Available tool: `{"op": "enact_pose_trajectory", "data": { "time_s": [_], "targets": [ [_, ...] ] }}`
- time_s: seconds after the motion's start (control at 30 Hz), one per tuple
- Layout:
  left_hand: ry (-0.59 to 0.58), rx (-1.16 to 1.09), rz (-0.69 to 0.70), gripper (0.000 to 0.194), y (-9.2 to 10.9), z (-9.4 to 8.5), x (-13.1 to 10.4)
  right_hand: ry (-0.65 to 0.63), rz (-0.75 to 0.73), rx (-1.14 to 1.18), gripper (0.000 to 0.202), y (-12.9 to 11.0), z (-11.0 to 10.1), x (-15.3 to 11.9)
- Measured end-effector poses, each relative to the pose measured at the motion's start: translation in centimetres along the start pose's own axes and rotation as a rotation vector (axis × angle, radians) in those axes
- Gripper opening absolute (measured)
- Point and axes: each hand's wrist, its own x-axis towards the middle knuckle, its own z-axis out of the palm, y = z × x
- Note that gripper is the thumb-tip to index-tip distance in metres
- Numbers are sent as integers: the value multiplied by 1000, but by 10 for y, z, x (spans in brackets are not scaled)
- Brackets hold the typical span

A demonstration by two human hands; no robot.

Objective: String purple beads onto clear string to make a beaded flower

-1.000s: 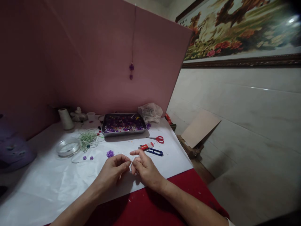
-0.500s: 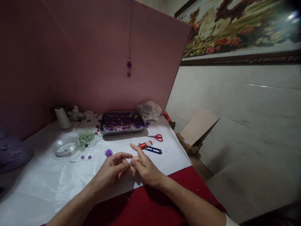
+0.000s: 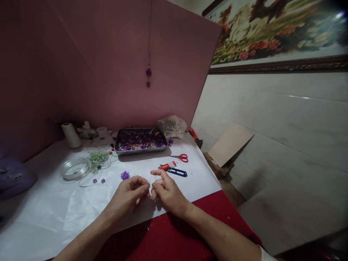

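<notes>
A thin, pale thread (image 3: 151, 183) runs between my two hands above the white table covering. My left hand (image 3: 132, 191) pinches it between thumb and index finger. My right hand (image 3: 170, 192) is closed on the thread, thumb pressed against curled fingers, while its index finger points up and left with the thread near its tip. Just beyond my left hand lies a purple beaded flower (image 3: 125, 175). A purple bead (image 3: 103, 181) and a second one (image 3: 95, 181) sit further left. Past my right hand are a red-handled tool (image 3: 166, 166) and dark blue thread snips (image 3: 178, 172).
A metal tray (image 3: 141, 152) of beads stands at the back, with red scissors (image 3: 183, 157) to its right. Left are a clear spool (image 3: 74, 169), tangled green cord (image 3: 98, 159) and a white thread cone (image 3: 71, 136). A plastic bag (image 3: 172, 127) sits behind; a purple pendant (image 3: 148, 72) hangs above.
My right index finger has bent lower and more toward the left. My left fingertips have pinched together on the thread. The view has shifted very slightly.
</notes>
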Motion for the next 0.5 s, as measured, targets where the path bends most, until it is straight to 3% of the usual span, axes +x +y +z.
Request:
{"op": "enact_pose_trajectory", "data": {
  "time_s": [0.17,0.27,0.33,0.43,0.5],
  "targets": [
    [52,2,-7,21,0,-4,2,8,74,-77,20,1,1,-4],
    [40,-16,-21,21,3,-4,1,217,-76,-298,13,-6,0,-7],
    [8,-35,-21,21,5,-3,0,266,-238,-391,23,-11,-3,-6],
    [-31,-72,-30,22,9,-2,-2,75,-358,-360,40,-17,-8,1],
    [-48,-87,-47,22,11,-1,-3,4,-348,-341,29,-20,-13,6]
  ]
}}
